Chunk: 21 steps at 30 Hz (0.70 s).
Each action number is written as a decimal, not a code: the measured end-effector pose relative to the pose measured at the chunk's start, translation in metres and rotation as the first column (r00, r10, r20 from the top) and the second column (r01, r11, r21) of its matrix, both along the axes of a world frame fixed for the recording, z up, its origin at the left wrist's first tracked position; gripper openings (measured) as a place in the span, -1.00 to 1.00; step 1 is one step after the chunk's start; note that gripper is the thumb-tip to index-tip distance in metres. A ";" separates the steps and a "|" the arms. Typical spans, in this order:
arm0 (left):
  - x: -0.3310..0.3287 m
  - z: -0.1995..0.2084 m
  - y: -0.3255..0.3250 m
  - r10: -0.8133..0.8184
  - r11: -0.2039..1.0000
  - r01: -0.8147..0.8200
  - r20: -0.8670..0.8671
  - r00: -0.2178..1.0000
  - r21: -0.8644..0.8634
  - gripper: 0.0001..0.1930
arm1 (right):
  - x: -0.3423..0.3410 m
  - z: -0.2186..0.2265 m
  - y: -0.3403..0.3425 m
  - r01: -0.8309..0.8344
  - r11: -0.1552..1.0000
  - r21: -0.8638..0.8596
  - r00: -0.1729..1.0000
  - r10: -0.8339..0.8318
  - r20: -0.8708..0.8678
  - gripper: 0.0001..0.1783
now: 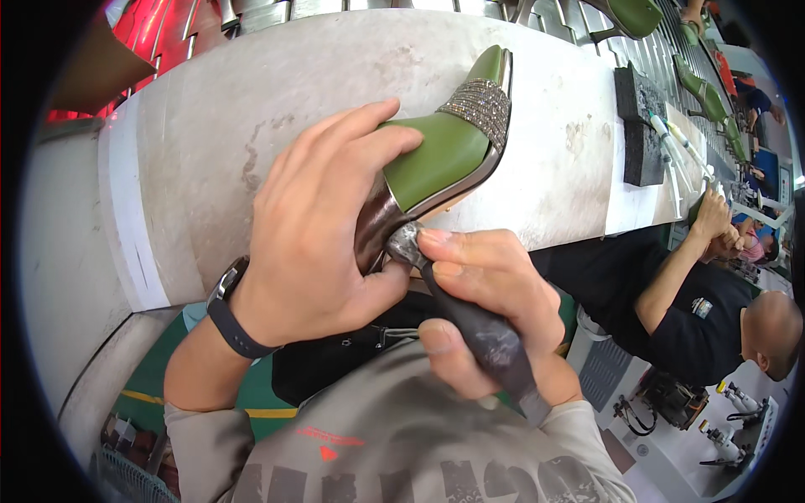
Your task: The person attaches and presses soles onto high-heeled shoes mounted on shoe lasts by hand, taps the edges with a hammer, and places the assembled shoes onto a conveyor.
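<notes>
A green high-heeled shoe (436, 155) lies on its side on the pale worktop, with a glittering stone-studded band (480, 109) across its front and a glossy dark brown heel (377, 220). My left hand (314, 222) is wrapped around the heel end, its fingers over the green upper and its thumb below the heel. In my right hand (503, 293) is a tool with a thick dark handle (478, 323) and a worn grey head (407, 243). That head rests against the edge where heel and sole meet, close to my left thumb.
The stained pale worktop (319, 67) stretches around the shoe. A dark block (641, 126) and several syringe-like applicators (671, 151) stand to the right. Beyond is a slatted conveyor (553, 17) with more green shoes (633, 15). A co-worker in black (671, 302) sits at the right.
</notes>
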<state>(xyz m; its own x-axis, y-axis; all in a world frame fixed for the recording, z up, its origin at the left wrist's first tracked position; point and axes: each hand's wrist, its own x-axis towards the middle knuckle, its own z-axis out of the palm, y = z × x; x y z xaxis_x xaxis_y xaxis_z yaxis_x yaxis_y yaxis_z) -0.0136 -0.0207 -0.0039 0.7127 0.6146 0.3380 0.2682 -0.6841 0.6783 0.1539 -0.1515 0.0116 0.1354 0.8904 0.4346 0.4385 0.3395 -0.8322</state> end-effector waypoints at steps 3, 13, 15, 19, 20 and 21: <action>0.000 0.004 -0.001 0.013 1.000 -0.013 -0.034 0.999 -0.002 -0.09 | 0.010 0.001 0.001 -0.083 0.994 -0.065 0.989 0.074 -0.126 -0.60; 0.000 0.004 0.000 0.010 0.999 -0.012 -0.054 0.999 -0.030 -0.08 | 0.007 0.001 -0.006 0.002 0.997 0.077 0.928 -0.031 0.371 -0.56; 0.001 0.001 -0.001 0.014 1.000 -0.015 -0.039 0.999 -0.024 -0.10 | 0.004 0.010 -0.003 0.004 0.998 0.059 0.899 -0.029 0.437 -0.59; 0.000 -0.004 0.002 0.017 1.000 -0.017 -0.021 1.000 0.004 -0.13 | 0.004 0.019 0.008 0.007 1.000 0.028 0.855 -0.020 0.518 -0.65; 0.000 -0.004 0.003 0.026 1.000 -0.026 -0.031 0.999 0.009 -0.13 | 0.005 0.021 0.009 0.016 1.000 -0.009 0.875 -0.009 0.484 -0.64; 0.001 -0.002 0.002 0.025 1.000 -0.025 -0.026 0.999 0.014 -0.13 | 0.007 0.020 0.008 0.025 0.999 -0.043 0.926 -0.007 0.377 -0.60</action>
<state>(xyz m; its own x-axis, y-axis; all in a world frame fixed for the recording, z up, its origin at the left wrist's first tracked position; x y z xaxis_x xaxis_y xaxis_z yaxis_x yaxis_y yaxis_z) -0.0127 -0.0182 -0.0062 0.7057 0.6279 0.3281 0.3028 -0.6860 0.6616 0.1610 -0.1437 0.0318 -0.0162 0.9098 0.4148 0.7278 0.2952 -0.6190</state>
